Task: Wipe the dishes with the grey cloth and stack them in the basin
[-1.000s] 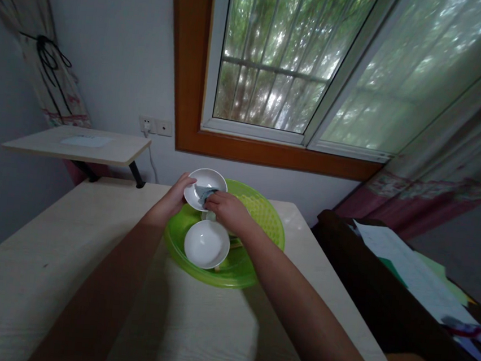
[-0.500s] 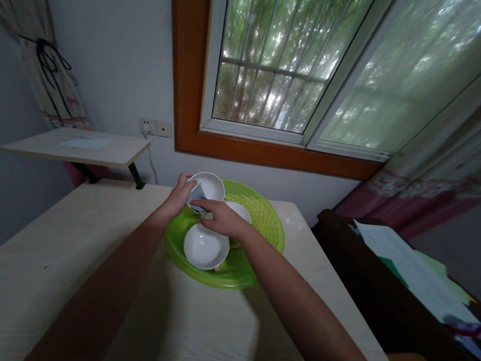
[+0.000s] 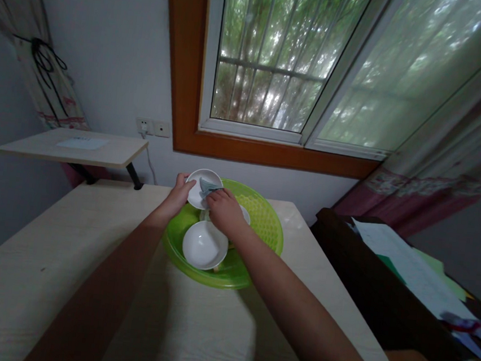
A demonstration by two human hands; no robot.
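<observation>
My left hand grips the left rim of a white bowl, which is tilted over the far left of a green plastic basin. A grey-blue cloth is bunched in my right hand, its loose end lying against the inside of that bowl. Nearer to me, a second white bowl rests in the basin, its opening facing up. Another white piece is mostly covered by my right hand.
The basin stands on a pale wooden table. A small raised shelf with a paper on it is at the left. Behind are a wall socket and a window. On the right, papers lie on a dark brown surface.
My right hand has moved up and slightly right with the cloth, from the bowl's lower left rim to its inside. The bowl in my left hand has shifted slightly.
</observation>
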